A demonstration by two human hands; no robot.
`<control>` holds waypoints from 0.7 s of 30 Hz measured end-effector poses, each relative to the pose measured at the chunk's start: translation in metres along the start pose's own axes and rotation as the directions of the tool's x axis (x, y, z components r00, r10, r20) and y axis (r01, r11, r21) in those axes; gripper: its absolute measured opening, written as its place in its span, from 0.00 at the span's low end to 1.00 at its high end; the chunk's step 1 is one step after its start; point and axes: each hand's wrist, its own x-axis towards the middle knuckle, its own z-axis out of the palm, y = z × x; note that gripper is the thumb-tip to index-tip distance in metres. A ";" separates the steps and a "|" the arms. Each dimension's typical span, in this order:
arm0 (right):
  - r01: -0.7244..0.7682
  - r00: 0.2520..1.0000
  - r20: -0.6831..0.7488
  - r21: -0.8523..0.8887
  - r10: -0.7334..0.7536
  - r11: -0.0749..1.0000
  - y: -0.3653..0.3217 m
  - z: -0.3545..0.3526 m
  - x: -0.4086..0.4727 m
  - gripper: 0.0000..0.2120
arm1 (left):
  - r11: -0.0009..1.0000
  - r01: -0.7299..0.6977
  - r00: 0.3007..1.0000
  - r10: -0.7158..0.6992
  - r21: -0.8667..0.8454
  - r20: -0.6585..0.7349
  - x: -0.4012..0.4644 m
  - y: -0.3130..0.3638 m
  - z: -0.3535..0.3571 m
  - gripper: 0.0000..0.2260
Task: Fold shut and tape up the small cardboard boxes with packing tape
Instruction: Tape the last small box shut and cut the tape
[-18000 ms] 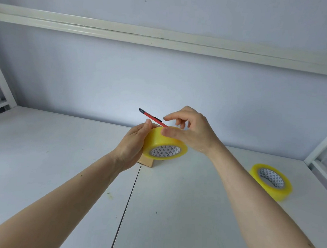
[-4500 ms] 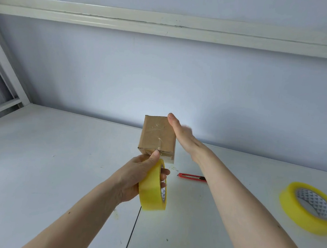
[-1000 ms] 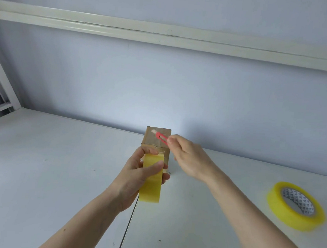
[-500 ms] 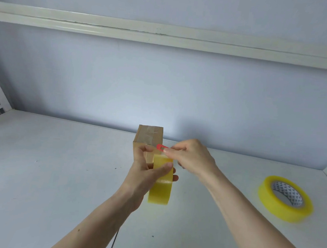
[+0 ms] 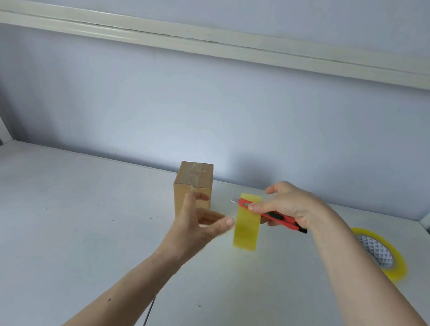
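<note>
Head view, right hand (image 5: 291,207) gripping red box cutter (image 5: 271,215) across an upright yellow tape roll (image 5: 247,222), left hand (image 5: 199,222) hanging loose-fingered just beside the roll, holding nothing, taped cardboard box (image 5: 193,185) standing mid-surface toward the back edge, second tape roll (image 5: 379,253) lying near the surface's (image 5: 49,227) right edge.

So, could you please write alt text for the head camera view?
A right hand holds a red utility knife and a yellow tape roll above a white table; the open left hand is beside a taped cardboard box. Another tape roll lies at right.
</note>
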 end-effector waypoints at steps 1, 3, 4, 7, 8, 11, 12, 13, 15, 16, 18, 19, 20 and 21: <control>-0.005 0.998 -0.066 -0.184 -0.007 0.983 -0.003 -0.005 0.002 0.46 | 0.998 -0.060 0.991 0.059 -0.001 -0.119 0.003 -0.003 -0.008 0.21; -0.054 0.982 -0.176 -0.587 -0.062 0.808 -0.008 -0.003 0.002 0.50 | 0.990 -0.142 0.923 0.132 -0.001 -0.360 0.016 -0.008 -0.026 0.12; -0.086 0.975 -0.204 -0.713 -0.089 0.696 -0.009 0.003 0.002 0.49 | 0.988 -0.152 0.894 0.128 -0.022 -0.429 0.026 -0.011 -0.035 0.09; -0.145 0.984 -0.177 -0.847 -0.014 0.511 0.001 0.026 0.010 0.47 | 0.988 -0.046 0.929 -0.013 -0.150 -0.369 0.059 -0.020 -0.055 0.19; -0.151 0.987 -0.156 -0.864 0.028 0.480 0.006 0.033 0.014 0.49 | 0.978 0.008 0.953 -0.070 -0.206 -0.294 0.070 -0.025 -0.059 0.28; -0.138 0.988 -0.101 -0.909 0.114 0.392 0.005 0.046 0.017 0.48 | 0.947 0.080 0.988 -0.117 -0.311 -0.101 0.092 -0.039 -0.062 0.42; -0.129 0.985 -0.080 -0.928 0.152 0.350 -0.001 0.049 0.014 0.45 | 0.945 0.080 0.992 -0.107 -0.318 -0.070 0.097 -0.043 -0.061 0.43; -0.108 0.983 -0.055 -0.946 0.177 0.306 -0.006 0.048 0.010 0.39 | 0.943 0.078 0.994 -0.101 -0.324 -0.053 0.099 -0.043 -0.059 0.44; -0.065 0.994 -0.037 -0.955 0.100 0.291 -0.029 0.047 0.009 0.20 | 0.918 0.094 0.993 -0.113 -0.386 -0.026 0.110 -0.047 -0.059 0.44; -0.045 0.999 -0.051 -0.936 -0.009 0.350 -0.042 0.046 0.005 0.14 | 0.901 0.099 0.993 -0.120 -0.422 -0.023 0.110 -0.045 -0.055 0.43; 0.031 0.966 -0.127 -0.807 -0.225 0.589 -0.069 0.056 0.015 0.15 | 0.878 0.101 0.991 -0.130 -0.469 -0.030 0.112 -0.043 -0.047 0.38; 0.088 0.946 -0.164 -0.703 -0.281 0.706 -0.081 0.068 0.029 0.16 | 0.875 0.091 0.990 -0.129 -0.476 -0.049 0.114 -0.044 -0.044 0.35; 0.127 0.936 -0.190 -0.603 -0.297 0.787 -0.092 0.081 0.043 0.16 | 0.875 0.071 0.991 -0.117 -0.478 -0.067 0.115 -0.044 -0.040 0.33; 0.143 0.938 -0.196 -0.535 -0.287 0.832 -0.100 0.095 0.058 0.15 | 0.870 0.053 0.988 -0.117 -0.490 -0.100 0.118 -0.046 -0.037 0.30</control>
